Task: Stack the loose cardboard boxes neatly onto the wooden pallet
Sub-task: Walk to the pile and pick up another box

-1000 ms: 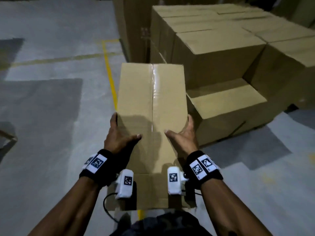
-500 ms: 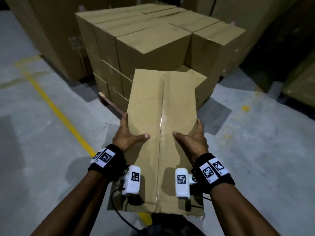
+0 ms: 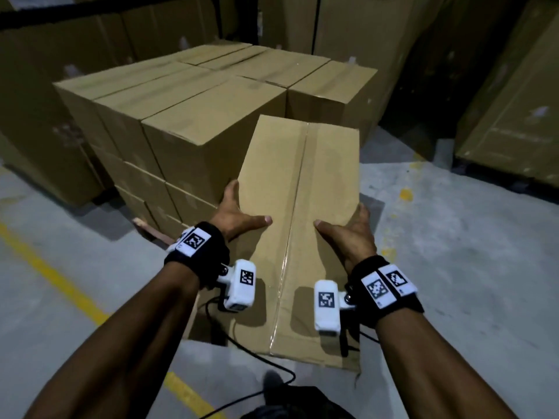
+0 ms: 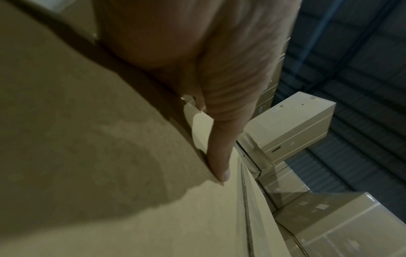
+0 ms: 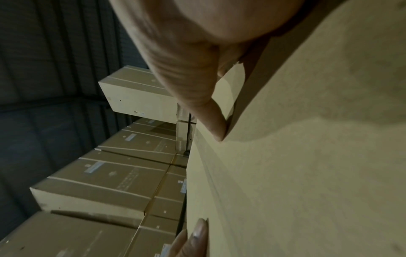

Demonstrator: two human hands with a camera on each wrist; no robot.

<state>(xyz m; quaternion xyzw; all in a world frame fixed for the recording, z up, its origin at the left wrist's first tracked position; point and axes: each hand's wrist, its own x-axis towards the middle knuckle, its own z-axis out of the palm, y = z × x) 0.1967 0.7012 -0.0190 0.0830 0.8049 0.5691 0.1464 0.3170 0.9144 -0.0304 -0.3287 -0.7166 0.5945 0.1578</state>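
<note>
Head view: box clamped between left hand and right hand, thumbs on top, fingers down sides; long axis pointing up-frame toward stack, upper left.

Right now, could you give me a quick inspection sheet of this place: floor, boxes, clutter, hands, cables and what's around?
Surface: grey concrete floor with a yellow line.
Job's things: long taped box carried above the floor; stack of boxes on a pallet, only its corner showing.
Clutter: nothing seen.
Hands: left hand and right hand hold the box's two sides, thumbs on top.
Cables: black cable hangs from the wrist cameras below the box.
Surroundings: tall stacks of boxes behind and to the right; dim light.
</note>
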